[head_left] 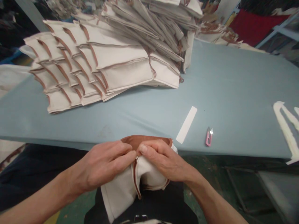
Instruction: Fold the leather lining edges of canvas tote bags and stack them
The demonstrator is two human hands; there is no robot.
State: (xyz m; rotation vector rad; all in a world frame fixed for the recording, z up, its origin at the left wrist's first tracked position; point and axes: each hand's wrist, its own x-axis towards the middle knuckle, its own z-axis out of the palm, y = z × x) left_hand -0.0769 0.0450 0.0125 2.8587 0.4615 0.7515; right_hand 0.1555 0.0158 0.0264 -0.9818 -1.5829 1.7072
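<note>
Gripping the brown-bound rim (146, 140) of a cream canvas piece (121, 194), the closed fingers (125, 152) of the left hand (102, 165) and right hand (163, 158) hold it up just past the near edge of a pale blue padded tabletop (233, 105), keeping the rim exposed. Nearby lie pink-handled metal thread snips (208, 137) and a white paper strip (186, 124); stacked brown-bound cream canvas pieces (93, 62) sit toward the far edge.

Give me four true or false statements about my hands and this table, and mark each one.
The left hand and right hand both hold the canvas piece: true.
The pink snips are in the right hand: false, they lie on the table.
A white strip lies beside the snips: true.
The canvas stack sits on the floor: false, it is on the table.
</note>
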